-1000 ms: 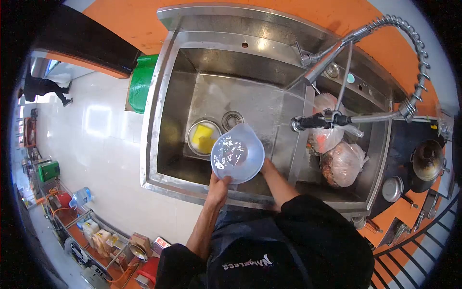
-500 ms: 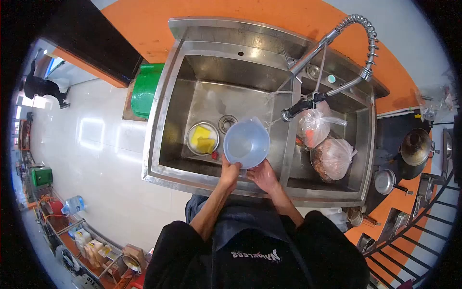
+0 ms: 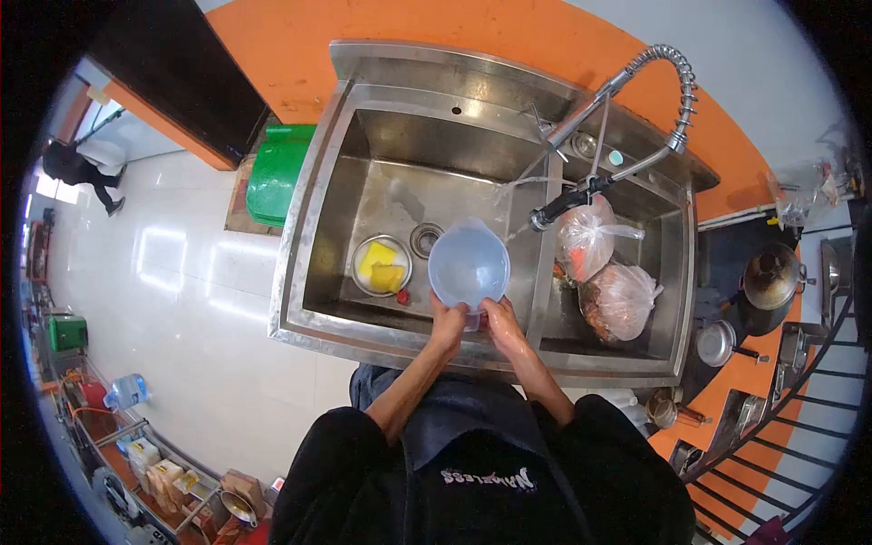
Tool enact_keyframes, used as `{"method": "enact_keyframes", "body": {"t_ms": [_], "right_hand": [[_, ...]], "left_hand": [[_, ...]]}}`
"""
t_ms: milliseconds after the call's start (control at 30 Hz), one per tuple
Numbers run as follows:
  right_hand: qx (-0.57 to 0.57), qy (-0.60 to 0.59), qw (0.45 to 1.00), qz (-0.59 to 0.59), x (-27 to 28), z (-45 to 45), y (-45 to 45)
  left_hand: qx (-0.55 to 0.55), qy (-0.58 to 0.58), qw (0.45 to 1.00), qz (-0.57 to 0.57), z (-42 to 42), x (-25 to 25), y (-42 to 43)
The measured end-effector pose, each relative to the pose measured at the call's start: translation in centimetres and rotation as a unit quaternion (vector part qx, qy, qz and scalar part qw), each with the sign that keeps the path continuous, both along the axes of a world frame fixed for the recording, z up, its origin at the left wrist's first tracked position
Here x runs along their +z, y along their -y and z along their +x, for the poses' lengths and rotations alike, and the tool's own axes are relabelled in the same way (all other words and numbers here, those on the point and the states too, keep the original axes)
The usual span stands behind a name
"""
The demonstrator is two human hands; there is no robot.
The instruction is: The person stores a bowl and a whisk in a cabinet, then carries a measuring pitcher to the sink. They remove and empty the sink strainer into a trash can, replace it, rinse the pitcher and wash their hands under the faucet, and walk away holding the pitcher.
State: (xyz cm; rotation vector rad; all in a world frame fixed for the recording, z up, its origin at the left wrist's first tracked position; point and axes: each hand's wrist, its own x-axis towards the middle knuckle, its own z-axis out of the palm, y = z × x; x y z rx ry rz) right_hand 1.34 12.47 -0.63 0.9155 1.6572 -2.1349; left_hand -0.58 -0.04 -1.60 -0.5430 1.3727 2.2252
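A translucent bluish plastic jug (image 3: 469,263) is held over the left sink basin, its round mouth facing up and a small lip at the far edge. My left hand (image 3: 448,324) is closed on its near left side. On the near right side, my right hand (image 3: 502,325) grips it too, fingers partly hidden behind the wall. To the left, a round metal bowl (image 3: 357,272) with yellow sponges (image 3: 383,263) in it sits on the basin floor. A small red object (image 3: 403,297) lies beside that bowl. The drain (image 3: 425,241) shows just left of the jug.
A spring-hose faucet (image 3: 677,100) arches over the divider, its spray head (image 3: 545,218) pointing into the left basin. Tied plastic bags (image 3: 622,300) of food fill part of the right basin. Pans (image 3: 716,343) stand at right. A green bin (image 3: 280,177) and a distant person (image 3: 77,168) are at left.
The jug has shifted slightly right and is more level. My right hand has moved in closer to my left on its near side. The distant person has moved a little.
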Motion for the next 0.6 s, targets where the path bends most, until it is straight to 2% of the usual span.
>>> {"method": "enact_keyframes", "body": {"t_ms": [100,167,267,300,367,467,567,600], "right_hand": [[-0.002,-0.033,0.999,-0.029,1.0,-0.4,-0.7],[0.0,0.0,0.997,-0.074,3.8,-0.8,-1.0],[0.003,0.002,0.993,-0.12,4.6,-1.3,-1.3],[0.003,-0.005,0.991,-0.132,4.4,-1.4,-1.3],[0.006,-0.015,0.99,-0.137,4.0,-1.4,-1.7],[0.026,-0.02,0.99,-0.138,4.8,-1.4,-2.4],[0.063,-0.014,0.986,-0.152,5.1,-1.7,-3.4],[0.077,-0.01,0.984,-0.159,5.2,-1.7,-3.7]], "left_hand": [[-0.035,-0.004,0.994,-0.099,0.0,3.2,0.3],[-0.064,0.028,0.988,-0.136,-0.5,5.8,0.7],[-0.13,0.095,0.983,-0.084,-1.9,6.1,2.6],[-0.138,0.029,0.973,-0.181,-2.1,4.8,3.1],[-0.148,-0.102,0.913,-0.366,-2.6,2.2,3.9],[-0.168,-0.223,0.891,-0.358,-4.5,1.6,4.8],[-0.202,-0.081,0.967,-0.134,-7.8,7.1,5.9],[-0.231,-0.091,0.96,-0.132,-8.4,7.7,6.3]]}}
